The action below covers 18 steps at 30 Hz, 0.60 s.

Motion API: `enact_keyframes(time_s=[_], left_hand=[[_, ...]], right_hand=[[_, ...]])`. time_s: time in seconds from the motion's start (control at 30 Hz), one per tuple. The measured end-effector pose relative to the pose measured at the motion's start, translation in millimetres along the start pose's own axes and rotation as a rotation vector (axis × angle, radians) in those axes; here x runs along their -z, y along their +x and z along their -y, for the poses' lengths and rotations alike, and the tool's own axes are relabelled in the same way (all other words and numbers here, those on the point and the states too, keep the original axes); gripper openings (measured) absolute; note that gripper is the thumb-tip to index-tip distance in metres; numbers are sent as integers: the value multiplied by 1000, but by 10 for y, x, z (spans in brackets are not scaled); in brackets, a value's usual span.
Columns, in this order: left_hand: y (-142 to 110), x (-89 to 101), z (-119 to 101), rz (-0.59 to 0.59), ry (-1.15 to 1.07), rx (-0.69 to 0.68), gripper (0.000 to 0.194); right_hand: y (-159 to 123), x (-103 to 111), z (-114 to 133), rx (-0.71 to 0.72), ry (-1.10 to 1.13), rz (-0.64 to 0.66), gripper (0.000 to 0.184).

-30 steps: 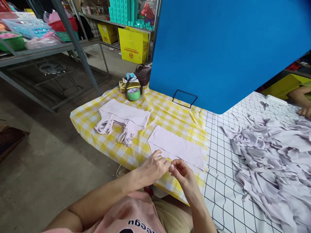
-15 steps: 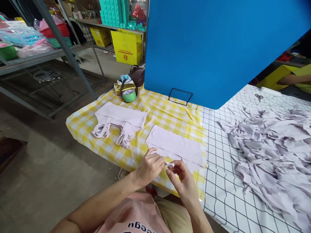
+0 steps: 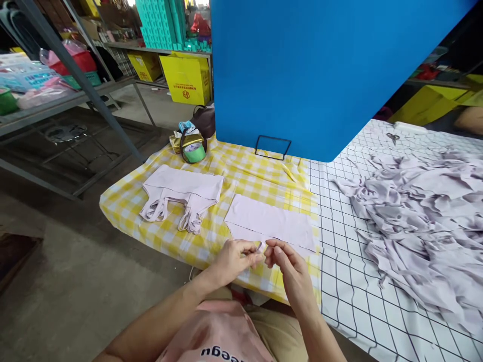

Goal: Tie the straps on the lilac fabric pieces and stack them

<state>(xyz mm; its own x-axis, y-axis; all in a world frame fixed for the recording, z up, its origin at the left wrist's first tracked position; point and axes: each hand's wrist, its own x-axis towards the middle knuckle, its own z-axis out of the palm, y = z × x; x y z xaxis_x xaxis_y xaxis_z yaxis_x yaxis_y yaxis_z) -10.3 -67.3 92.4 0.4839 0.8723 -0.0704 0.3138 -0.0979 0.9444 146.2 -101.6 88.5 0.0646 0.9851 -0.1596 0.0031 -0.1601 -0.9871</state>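
Observation:
In front of me, my left hand (image 3: 234, 259) pinches a small pale lilac strap (image 3: 261, 246) between thumb and fingers. My right hand (image 3: 289, 262) is right beside it, its fingers curled and pressed together at the strap's other side; whether they grip it is hard to make out. Just beyond both hands a pale lilac strappy top (image 3: 271, 217) lies flat, its near part hidden by my hands. To the left lies a second lilac top (image 3: 181, 183) with its looped straps pointing toward me.
A yellow checked cloth (image 3: 151, 234) covers the table, beside a white grid cloth (image 3: 339, 301). Heaped lilac garments (image 3: 418, 226) lie at right, scissors (image 3: 393, 137) behind them. A blue board (image 3: 302, 75) rises at the back. Green tape (image 3: 194, 152) sits back left, near a metal rack (image 3: 86, 83).
The view has shifted slightly. My left fingers have closed in on the strap, and my right fingers have drawn together from a wider, more open pinch. The tops on the table stay put.

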Motion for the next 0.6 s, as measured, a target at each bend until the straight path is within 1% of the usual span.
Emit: enact_keyframes(time_s=[0.07,0.13,0.17,0.23,0.3,0.33,0.4,0.47,0.6], left_hand=[[7,41,-3,84,-188,89,33],[17,64,25,156,-340,116,40],[22,69,43,193,-399,122,42],[28,74,76,258,-486,132,44],[28,78,95,300,-538,144,42],[26,81,98,315,-555,153,41],[23,88,97,336,-576,165,39],[24,95,93,344,-578,168,38],[34,99,85,340,-588,197,37]], right_hand=[[22,4,-6,-39,0,49,28],[39,-17,-15,-45,-30,97,30],[44,-32,-19,-30,-42,104,31],[52,-59,-25,41,-84,70,31],[55,-74,-24,125,-151,21,26],[56,-76,-21,156,-181,16,22],[57,-74,-9,176,-218,55,15],[57,-70,2,175,-220,78,13],[46,-68,8,249,-248,-42,11]])
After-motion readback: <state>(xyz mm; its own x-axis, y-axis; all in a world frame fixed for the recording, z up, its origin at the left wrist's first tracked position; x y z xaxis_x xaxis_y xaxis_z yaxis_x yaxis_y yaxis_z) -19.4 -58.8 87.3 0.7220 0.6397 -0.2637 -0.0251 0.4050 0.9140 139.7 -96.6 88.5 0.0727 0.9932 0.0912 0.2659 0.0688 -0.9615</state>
